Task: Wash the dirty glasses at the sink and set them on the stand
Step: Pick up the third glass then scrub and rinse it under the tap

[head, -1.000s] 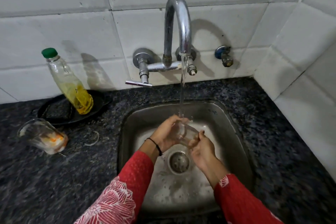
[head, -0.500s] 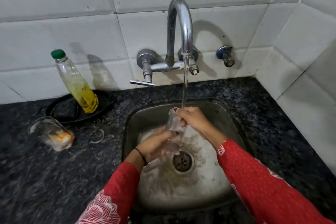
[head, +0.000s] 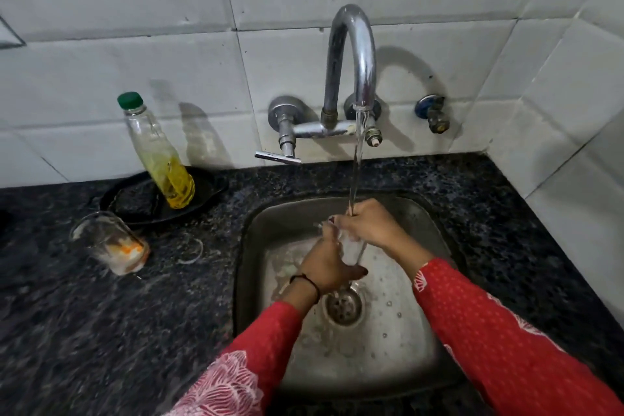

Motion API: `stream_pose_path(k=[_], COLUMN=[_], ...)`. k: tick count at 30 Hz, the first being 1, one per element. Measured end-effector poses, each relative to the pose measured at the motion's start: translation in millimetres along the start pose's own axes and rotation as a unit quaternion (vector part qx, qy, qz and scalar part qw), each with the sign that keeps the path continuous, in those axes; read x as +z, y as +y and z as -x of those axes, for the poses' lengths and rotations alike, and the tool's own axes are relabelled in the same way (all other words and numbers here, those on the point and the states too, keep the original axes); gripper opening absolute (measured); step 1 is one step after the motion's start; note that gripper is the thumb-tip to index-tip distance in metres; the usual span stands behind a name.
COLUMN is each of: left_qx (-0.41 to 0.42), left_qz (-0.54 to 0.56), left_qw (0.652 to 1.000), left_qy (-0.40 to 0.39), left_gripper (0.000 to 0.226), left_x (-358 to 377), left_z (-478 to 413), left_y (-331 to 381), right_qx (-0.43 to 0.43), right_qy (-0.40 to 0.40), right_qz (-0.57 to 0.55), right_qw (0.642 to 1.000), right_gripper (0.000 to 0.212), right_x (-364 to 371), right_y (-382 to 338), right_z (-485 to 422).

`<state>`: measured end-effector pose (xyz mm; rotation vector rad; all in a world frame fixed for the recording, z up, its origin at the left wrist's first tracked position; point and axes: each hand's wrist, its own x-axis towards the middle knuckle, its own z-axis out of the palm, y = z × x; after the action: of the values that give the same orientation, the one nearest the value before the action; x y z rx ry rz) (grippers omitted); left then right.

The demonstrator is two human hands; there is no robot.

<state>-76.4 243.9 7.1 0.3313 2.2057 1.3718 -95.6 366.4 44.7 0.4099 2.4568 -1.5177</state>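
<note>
Glass tumbler, wet: likely slippery and fragile, so grip round its body. Left hand wraps its base; right hand curls over its 12 o'clock rim.

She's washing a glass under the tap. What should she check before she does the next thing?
1. Water from the tap lands at the right hand, on top of the held glass: ok.
2. Left hand and right hand both grip the held glass: ok.
3. Held glass clean inside: cannot tell, hands cover it.
4. Stand ready: cannot tell, none in view.
5. Second glass on the counter, left of the sink, has orange leftovers: not ok, needs washing.
</note>
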Motion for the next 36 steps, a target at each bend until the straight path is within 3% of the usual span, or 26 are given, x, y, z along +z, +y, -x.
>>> stream_pose_path(k=[1, 3, 5, 7, 8, 9, 11, 13, 14, 16, 18, 19, 20, 21, 22, 23, 24, 25, 26, 28, 30, 31, 32, 34, 35, 36], left_qx=[0.009, -0.019, -0.093, -0.121, -0.128, -0.124, -0.070, -0.045, -0.055, -0.086, -0.098, -0.086, -0.091, -0.102, -0.104, -0.089, -0.064, -0.035, -0.017, -0.028, -0.092, -0.106, -0.115, -0.102, -0.078, -0.055], left_qz=[-0.004, 0.169, 0.386, 0.482, 0.472, 0.421, 0.195, 0.079, 0.136, 0.338, 0.507, 0.553, 0.560, 0.519, 0.421, 0.273, 0.128, 0.054, 0.064, 0.211, 0.400, 0.458, 0.464, 0.307, 0.169, 0.059], left_qw=[1.000, 0.985, 0.912, 0.852, 0.856, 0.888, 0.978, 0.994, 0.988, 0.936, 0.844, 0.810, 0.805, 0.835, 0.895, 0.957, 0.989, 0.996, 0.996, 0.977, 0.908, 0.873, 0.865, 0.940, 0.981, 0.997], left_qy=[0.015, -0.021, -0.103, -0.165, -0.166, -0.137, -0.012, 0.067, 0.048, -0.052, -0.148, -0.173, -0.176, -0.153, -0.109, -0.039, 0.024, 0.059, 0.053, -0.001, -0.085, -0.131, -0.155, -0.107, -0.050, 0.002], left_gripper=[0.092, 0.073, 0.042, 0.029, 0.028, 0.029, 0.040, 0.061, 0.065, 0.057, 0.037, 0.033, 0.031, 0.030, 0.029, 0.033, 0.046, 0.057, 0.061, 0.046, 0.029, 0.026, 0.024, 0.026, 0.040, 0.059], left_x=[1.4, -2.8, -13.4, -19.3, -18.0, -13.6, -4.0, 0.2, -0.9, -8.4, -18.5, -21.3, -21.9, -19.8, -15.8, -11.6, -7.7, -5.2, -3.8, -8.9, -18.9, -22.7, -23.1, -14.5, -9.4, -5.1], left_z=[-0.8, 2.5, 11.9, 13.3, 12.3, 10.8, 3.3, -2.1, -1.3, 3.5, 8.3, 7.9, 7.3, 8.3, 7.4, 6.0, 2.9, -0.2, -1.8, 2.6, 11.6, 15.5, 15.4, 11.4, 8.3, 4.5], left_y=[-1.3, 2.0, 12.3, 8.8, 7.0, 6.1, 0.5, -4.9, -2.8, 4.1, 8.2, 6.4, 6.5, 8.7, 8.0, 6.5, 1.1, -3.8, -7.5, -5.6, 2.2, 3.4, 2.6, 0.2, -1.9, -5.3], right_qx=[-0.003, -0.020, -0.018, -0.019, -0.019, -0.016, -0.011, -0.007, -0.005, -0.005, -0.004, -0.008, -0.013, -0.021, -0.027, -0.029, -0.029, -0.030, -0.033, -0.031, -0.007, 0.002, 0.007, 0.012, 0.008, 0.001], right_qy=[0.007, 0.022, 0.013, 0.006, 0.013, 0.024, 0.039, 0.027, 0.016, 0.005, 0.007, 0.014, 0.024, 0.032, 0.033, 0.027, 0.018, 0.011, 0.007, 0.007, -0.006, -0.016, -0.022, -0.011, 0.003, 0.018], right_qz=[-0.012, -0.089, -0.214, -0.269, -0.227, -0.157, -0.016, -0.005, -0.053, -0.193, -0.325, -0.356, -0.342, -0.286, -0.197, -0.098, -0.021, 0.008, -0.013, -0.164, -0.354, -0.403, -0.398, -0.212, -0.094, -0.029], right_qw=[1.000, 0.996, 0.977, 0.963, 0.974, 0.987, 0.999, 1.000, 0.998, 0.981, 0.946, 0.934, 0.939, 0.957, 0.979, 0.994, 0.999, 0.999, 0.999, 0.986, 0.935, 0.915, 0.917, 0.977, 0.996, 0.999], right_gripper=[0.024, 0.023, 0.019, 0.018, 0.019, 0.022, 0.029, 0.027, 0.025, 0.025, 0.029, 0.030, 0.030, 0.030, 0.030, 0.029, 0.029, 0.028, 0.028, 0.024, 0.022, 0.020, 0.016, 0.016, 0.021, 0.024], right_x=[2.2, 3.2, 0.9, -0.2, 0.8, 2.6, 5.1, 7.2, 7.2, 5.1, 3.6, 3.4, 3.3, 3.8, 4.4, 5.5, 7.0, 8.1, 9.0, 7.6, 3.0, 1.6, 0.9, 2.5, 3.5, 4.5], right_y=[2.1, 4.9, 7.7, 7.5, 6.9, 6.9, 3.2, -0.4, -1.5, -1.0, 0.5, 0.9, 0.5, 0.5, -0.3, -1.2, -0.6, 1.9, 5.3, 11.1, 16.0, 17.6, 19.3, 19.7, 18.9, 17.6], right_z=[-0.7, 0.1, 2.2, 2.9, 2.2, -0.3, -1.8, -1.5, -0.4, 1.5, 2.8, 2.7, 3.0, 2.7, 3.3, 4.9, 5.4, 5.1, 4.9, 6.2, 6.2, 6.7, 6.5, 4.9, 4.3, 3.3])
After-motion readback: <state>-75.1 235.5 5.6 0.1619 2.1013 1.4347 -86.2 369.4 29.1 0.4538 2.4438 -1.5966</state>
